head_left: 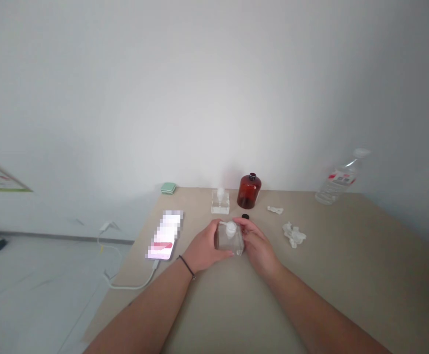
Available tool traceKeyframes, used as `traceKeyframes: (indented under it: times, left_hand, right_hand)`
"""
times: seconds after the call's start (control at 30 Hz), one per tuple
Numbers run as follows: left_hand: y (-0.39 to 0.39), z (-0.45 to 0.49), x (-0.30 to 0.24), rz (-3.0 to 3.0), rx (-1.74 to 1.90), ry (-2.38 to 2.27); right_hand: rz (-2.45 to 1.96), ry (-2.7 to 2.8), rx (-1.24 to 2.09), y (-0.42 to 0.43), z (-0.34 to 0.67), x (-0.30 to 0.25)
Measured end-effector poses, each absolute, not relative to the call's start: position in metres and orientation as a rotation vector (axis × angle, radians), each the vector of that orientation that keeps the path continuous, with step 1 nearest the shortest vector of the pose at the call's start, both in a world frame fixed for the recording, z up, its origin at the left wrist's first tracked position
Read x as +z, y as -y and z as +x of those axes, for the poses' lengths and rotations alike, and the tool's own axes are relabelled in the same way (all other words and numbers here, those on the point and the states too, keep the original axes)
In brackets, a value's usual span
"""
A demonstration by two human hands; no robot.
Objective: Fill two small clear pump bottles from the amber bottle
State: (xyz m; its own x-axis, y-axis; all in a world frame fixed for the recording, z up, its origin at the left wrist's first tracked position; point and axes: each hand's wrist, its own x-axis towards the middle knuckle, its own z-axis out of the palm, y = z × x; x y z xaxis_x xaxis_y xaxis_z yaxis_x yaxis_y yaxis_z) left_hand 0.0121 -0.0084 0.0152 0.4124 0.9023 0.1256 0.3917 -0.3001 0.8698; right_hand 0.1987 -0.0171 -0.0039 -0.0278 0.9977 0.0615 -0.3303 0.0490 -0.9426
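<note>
Between my two hands stands a clear, square pump bottle (230,242) with a white pump top. My left hand (206,248) is wrapped round its left side, the thumb across the front. Against its right side rest the bent fingers of my right hand (257,246). Just behind the right fingers a small black cap (245,216) shows in part. Farther back is a second clear square bottle (220,202) with a white pump top. Beside it stands an amber bottle (249,191) with an uncapped neck.
A phone (166,236) lies at the left, with a white cable (133,287) running off the table edge. A small green case (168,188) sits at the back left corner. Crumpled tissues (294,235) lie to the right. A large clear water bottle (341,179) stands near the wall.
</note>
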Motion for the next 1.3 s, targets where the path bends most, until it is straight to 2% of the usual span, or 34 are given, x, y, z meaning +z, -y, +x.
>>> traceKeyframes:
  times: [0.73, 1.0, 1.3]
  left_hand:
    - [0.0075, 0.0120, 0.0094, 1.916, 0.820, -1.113]
    - [0.0075, 0.0115, 0.0105, 1.937, 0.850, -1.051]
    - [0.0077, 0.0117, 0.0092, 1.904, 0.853, -1.064]
  right_hand:
    - [-0.863, 1.024, 1.372, 0.0169, 0.1995, -0.0045]
    - [-0.926, 1.467, 1.127, 0.0123, 0.2011, -0.0018]
    - [-0.957, 1.526, 0.957, 0.0106, 0.1984, 0.0026]
